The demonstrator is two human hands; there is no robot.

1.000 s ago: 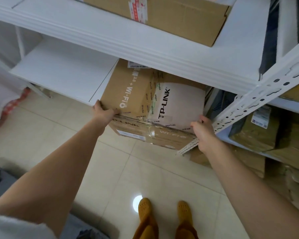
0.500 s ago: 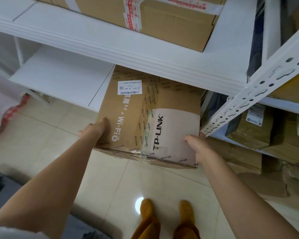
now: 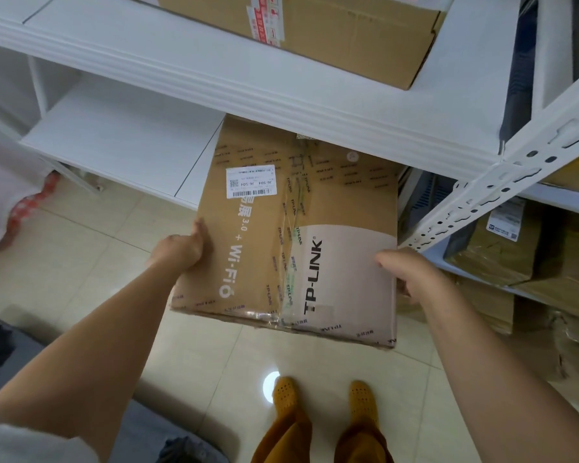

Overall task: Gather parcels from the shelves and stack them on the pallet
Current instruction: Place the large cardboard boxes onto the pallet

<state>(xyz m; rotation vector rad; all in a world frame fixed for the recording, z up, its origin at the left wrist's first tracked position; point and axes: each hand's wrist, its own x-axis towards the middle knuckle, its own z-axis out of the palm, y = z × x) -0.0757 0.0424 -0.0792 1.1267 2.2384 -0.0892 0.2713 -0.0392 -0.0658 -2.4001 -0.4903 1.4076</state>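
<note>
TP-LINK carton (image 3: 301, 235) way further out than a sec ago, most of it now hanging past lower shelf (image 3: 114, 142), far end still under upper shelf (image 3: 234, 78). Left hand (image 3: 181, 248) clamped on left edge, right hand (image 3: 405, 272) wrapped round right edge, carton between fingers. Nearly free, so carry to pallet probably next; pallet not visible.

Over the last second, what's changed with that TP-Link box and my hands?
The TP-LINK box slid out of the lower shelf toward you, baring its white label. The left hand and right hand kept their grip on its sides. The taped box on the upper shelf stayed put.
</note>
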